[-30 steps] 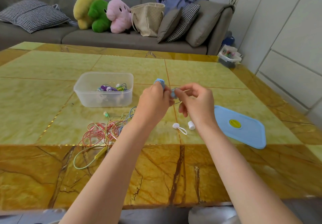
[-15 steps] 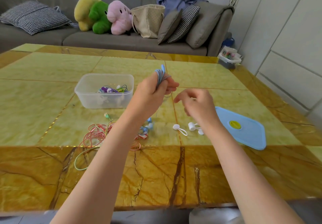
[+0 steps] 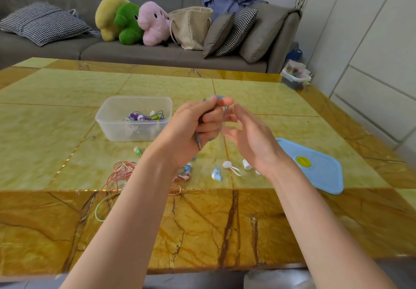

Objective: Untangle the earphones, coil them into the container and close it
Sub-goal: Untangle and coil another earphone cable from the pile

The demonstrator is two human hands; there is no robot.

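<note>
Left hand [image 3: 193,129] raised above the table [image 3: 56,99], fingers curled round a coiled blue earphone cable [image 3: 216,97]; a loose strand hangs from the fist, its blue earbud [image 3: 216,174] just above or on the tabletop, cannot tell which; right hand [image 3: 249,138] just beside the left, fingers relaxed and spread, gripping nothing plainly visible; clear container [image 3: 135,117] left of the hands, coiled earphones inside, lid off; blue lid [image 3: 315,165] flat to the right; pink and green tangled cables [image 3: 119,174] near the table's front; white earbuds [image 3: 227,165] between the arms.
</note>
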